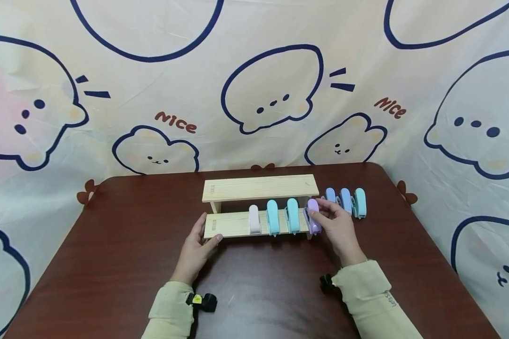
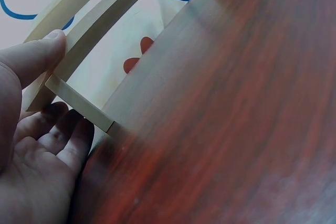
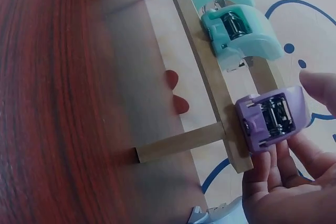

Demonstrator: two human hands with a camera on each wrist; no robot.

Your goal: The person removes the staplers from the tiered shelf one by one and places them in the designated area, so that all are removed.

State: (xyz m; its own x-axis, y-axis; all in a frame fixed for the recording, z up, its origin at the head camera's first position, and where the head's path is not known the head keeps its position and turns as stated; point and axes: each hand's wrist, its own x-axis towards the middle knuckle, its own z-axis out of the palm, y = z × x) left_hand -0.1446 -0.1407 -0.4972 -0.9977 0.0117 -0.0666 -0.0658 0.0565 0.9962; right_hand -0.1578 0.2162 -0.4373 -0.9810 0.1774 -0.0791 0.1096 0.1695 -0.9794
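A two-tier pale wooden rack (image 1: 229, 225) stands on the table. My left hand (image 1: 196, 249) grips the left end of its lower tier, thumb at the front edge and fingers behind the end. On that tier a white stapler (image 1: 254, 220) and two turquoise staplers, one left (image 1: 273, 217) and one right (image 1: 293, 216), stand in a row. At the tier's right end is a purple stapler (image 3: 273, 119), its spring mechanism facing the wrist camera. My right hand (image 1: 338, 230) holds it between thumb and fingers. Whether its full weight rests on the wood I cannot tell.
Right of the rack stand two blue staplers, one near it (image 1: 330, 194) and one beside that (image 1: 345, 199), then a green one (image 1: 359, 202). The rack's upper tier (image 1: 258, 187) lies behind. A patterned cloth (image 1: 254, 150) hangs beyond the brown table (image 1: 144, 263).
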